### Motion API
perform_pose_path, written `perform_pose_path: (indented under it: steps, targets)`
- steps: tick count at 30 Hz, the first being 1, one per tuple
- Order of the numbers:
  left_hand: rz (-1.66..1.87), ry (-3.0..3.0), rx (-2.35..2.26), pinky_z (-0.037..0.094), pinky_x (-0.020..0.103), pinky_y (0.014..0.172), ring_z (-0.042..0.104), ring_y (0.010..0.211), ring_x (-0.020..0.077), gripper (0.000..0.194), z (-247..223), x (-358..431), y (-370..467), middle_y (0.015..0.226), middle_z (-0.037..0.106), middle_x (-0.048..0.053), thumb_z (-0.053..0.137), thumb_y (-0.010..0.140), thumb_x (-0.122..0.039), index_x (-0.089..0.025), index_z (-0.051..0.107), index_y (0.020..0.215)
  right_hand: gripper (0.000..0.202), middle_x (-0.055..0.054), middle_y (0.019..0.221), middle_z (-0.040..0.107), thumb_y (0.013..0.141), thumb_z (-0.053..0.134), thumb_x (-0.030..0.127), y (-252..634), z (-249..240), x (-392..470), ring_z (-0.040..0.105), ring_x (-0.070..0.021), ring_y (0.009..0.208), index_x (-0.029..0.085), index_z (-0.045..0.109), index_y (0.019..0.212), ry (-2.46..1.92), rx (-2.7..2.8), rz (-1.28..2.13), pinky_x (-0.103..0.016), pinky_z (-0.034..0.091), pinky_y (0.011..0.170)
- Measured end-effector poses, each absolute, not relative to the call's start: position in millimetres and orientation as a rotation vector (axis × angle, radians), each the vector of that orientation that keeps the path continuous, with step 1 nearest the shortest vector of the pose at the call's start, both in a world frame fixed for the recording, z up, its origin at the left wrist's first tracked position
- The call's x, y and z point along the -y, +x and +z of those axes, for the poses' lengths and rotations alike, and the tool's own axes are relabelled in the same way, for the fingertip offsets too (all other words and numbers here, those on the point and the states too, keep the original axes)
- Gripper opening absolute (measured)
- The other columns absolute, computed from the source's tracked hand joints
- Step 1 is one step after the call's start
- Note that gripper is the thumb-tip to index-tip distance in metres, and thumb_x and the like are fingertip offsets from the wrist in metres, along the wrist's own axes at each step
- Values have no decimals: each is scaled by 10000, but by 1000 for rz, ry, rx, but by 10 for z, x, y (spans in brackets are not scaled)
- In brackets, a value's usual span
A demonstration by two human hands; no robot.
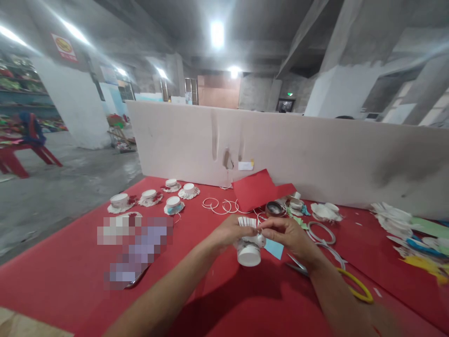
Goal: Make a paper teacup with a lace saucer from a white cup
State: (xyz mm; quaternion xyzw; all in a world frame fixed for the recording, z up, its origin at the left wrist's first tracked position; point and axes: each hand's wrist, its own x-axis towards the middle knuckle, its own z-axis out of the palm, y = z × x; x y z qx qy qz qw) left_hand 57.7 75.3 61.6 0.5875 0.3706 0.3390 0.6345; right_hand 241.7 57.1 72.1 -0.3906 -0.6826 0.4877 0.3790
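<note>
Left hand [227, 231]: grasping white fringed cup [249, 257]. Right hand [288, 235]: fingertips pinched beside it, contents unclear. Fingertip work; seemingly calls for steady support.

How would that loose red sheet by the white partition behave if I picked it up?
The red sheet looks thin, so it's probably light for its size. It would likely bend and flap, though its crisp, straight edges suggest some stiffness, more like card than cloth.

Bare forearms [175, 281], long and smooth-looking, tapering to narrow bare wrists [212, 241] and slim, ungloved fingers [277, 234].
</note>
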Motion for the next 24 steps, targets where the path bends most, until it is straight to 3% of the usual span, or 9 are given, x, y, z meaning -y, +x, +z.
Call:
perform_pose_path:
  steps: [6, 24]
  targets:
    - [794, 1386, -819, 366, 222, 526, 546, 591, 125, 126, 575, -766, 575, 682, 620, 48, 576, 642, -199, -109, 619, 719, 193, -24, 770, 638, 757, 631, 337, 2409, 696, -586, 561, -142, 730, 165, 672, 836, -1008, 1765, 1252, -261, 435, 687]
    - [986, 1562, -937, 388, 224, 550, 552, 614, 131, 168, 629, -700, 640, 683, 615, 30, 592, 687, -275, -131, 584, 773, 117, -21, 695, 631, 766, 545, 255, 2291, 751, -536, 584, -149, 658, 154, 600, 744, -1218, 1816, 821, -256, 460, 615]
